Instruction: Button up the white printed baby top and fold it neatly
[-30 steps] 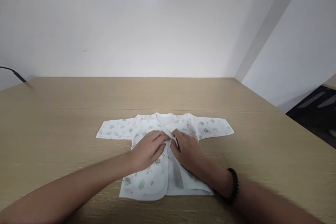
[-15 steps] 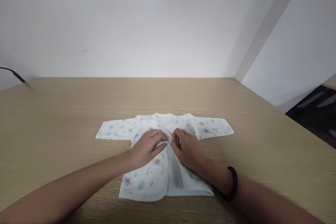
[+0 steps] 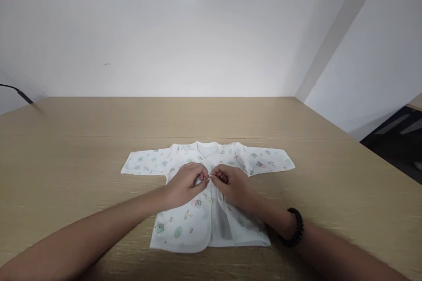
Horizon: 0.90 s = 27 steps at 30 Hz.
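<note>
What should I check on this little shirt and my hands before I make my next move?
1. Shirt lying face up on the table: ok.
2. Sleeves spread out to both sides: ok.
3. Left hand and right hand together, pinching at the center front: ok.
4. Fastening at the pinched spot closed: cannot tell, the hands cover it.
5. Front closed below the hands: not ok, it gapes and shows the inside.
6. Black bracelet clear of the fabric: ok.
</note>
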Available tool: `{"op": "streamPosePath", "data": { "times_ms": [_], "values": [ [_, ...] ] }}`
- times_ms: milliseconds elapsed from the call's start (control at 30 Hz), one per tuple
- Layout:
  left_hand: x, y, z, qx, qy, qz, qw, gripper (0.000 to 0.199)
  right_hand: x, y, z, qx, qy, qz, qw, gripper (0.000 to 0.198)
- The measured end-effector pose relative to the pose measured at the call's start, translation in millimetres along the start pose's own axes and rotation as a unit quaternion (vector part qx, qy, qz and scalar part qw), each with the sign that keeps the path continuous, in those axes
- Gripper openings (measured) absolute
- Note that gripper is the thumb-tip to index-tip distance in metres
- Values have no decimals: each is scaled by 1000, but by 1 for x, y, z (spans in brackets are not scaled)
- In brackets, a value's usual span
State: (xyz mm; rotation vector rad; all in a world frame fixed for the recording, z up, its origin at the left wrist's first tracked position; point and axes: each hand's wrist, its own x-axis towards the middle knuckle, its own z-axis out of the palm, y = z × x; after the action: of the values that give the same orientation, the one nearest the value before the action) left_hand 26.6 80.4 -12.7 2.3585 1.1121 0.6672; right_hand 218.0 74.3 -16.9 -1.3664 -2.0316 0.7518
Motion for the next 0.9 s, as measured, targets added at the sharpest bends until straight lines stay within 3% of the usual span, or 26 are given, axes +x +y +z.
{"op": "streamPosePath", "data": {
  "times_ms": [133, 333, 533, 900],
  "values": [
    [-2, 4, 0, 43, 0, 5, 999, 15, -2, -1, 1, -15, 2, -8, 1000, 12],
    [-3, 4, 0, 53, -1, 6, 999, 15, 1, 3, -1, 26, 5, -8, 1000, 28],
    [-2, -1, 1, 30, -5, 6, 1000, 16, 4, 5, -1, 33, -21, 21, 999, 3],
    [-1, 1, 2, -8, 11, -17, 1000, 24, 3, -2, -2, -42, -38, 35, 998, 2]
  ]
}}
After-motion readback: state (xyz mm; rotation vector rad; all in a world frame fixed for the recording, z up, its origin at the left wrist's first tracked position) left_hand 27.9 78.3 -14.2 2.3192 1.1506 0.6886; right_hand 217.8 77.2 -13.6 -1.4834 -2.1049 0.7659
